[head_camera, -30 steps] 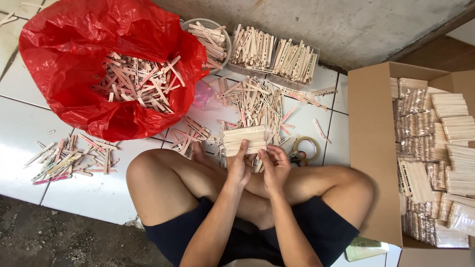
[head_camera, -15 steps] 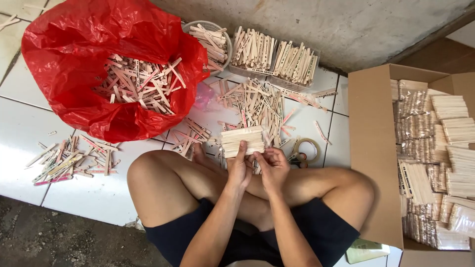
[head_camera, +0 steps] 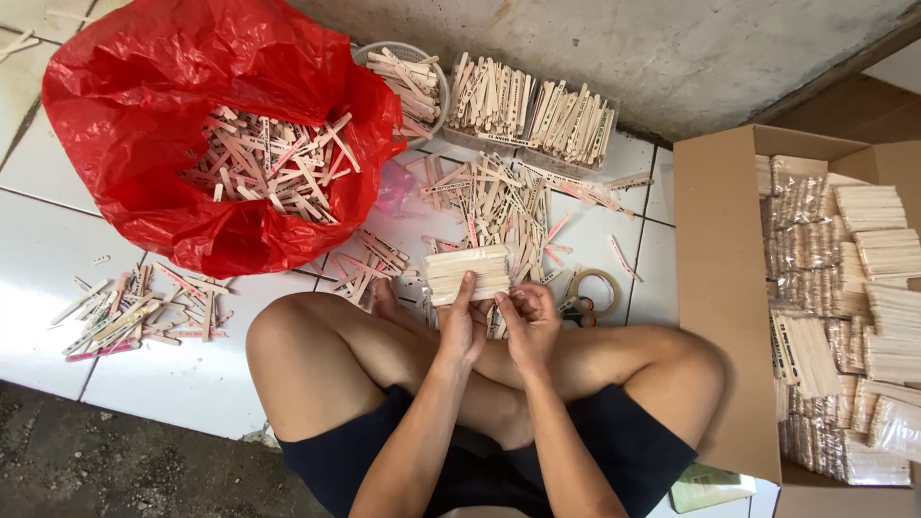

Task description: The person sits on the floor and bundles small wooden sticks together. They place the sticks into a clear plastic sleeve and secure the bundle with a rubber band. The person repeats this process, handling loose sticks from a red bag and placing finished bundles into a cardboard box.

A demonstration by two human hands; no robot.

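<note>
The left hand [head_camera: 462, 326] grips a squared stack [head_camera: 467, 272] of flat wooden sticks, thumb laid up its near face and fingers wrapped behind, held just above the crossed legs over the tiled floor [head_camera: 182, 384]; the right hand [head_camera: 528, 321] is half closed beside it, fingertips at the stack's lower right corner, and whether it pinches anything cannot be told. The stack is judged light, each stick stiff but thin and snappable, the smooth layers prone to sliding apart. Hold it across the flat faces at mid-length with even squeeze, steadying both ends. Loose sticks [head_camera: 494, 206] lie beyond it, between the red bag [head_camera: 144, 105] and the box [head_camera: 720, 288].
</note>
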